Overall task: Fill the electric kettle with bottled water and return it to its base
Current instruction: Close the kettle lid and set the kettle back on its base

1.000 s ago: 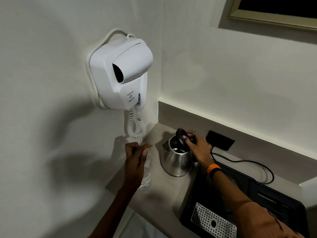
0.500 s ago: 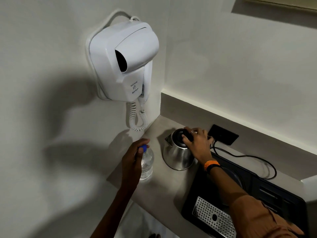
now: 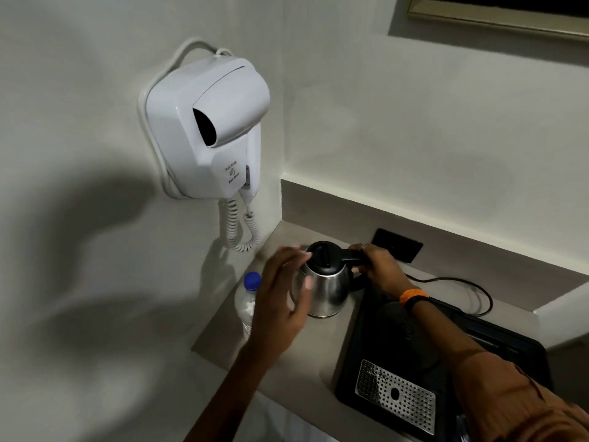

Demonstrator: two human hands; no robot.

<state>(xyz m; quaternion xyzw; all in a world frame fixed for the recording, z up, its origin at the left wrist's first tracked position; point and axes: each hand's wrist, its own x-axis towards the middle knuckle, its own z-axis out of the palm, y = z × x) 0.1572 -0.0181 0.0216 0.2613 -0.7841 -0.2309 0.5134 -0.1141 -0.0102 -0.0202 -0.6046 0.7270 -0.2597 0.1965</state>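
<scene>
Two grips: my right hand (image 3: 377,271) clamps the steel kettle (image 3: 325,283) by its rigid handle; my left hand (image 3: 280,298) hovers open, steadying its slippery, water-heavy body.

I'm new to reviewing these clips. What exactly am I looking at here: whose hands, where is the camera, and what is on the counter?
There is no machine: a person wears a camera on the head, looking down at their own two hands. The right hand grips the black handle of a steel kettle, which stands on the counter with its lid shut. The left hand hovers open beside the kettle, holding nothing. Behind it stands a water bottle with a blue cap on. To the right lies a black tray with the round kettle base, empty. A hair dryer hangs on the wall.
</scene>
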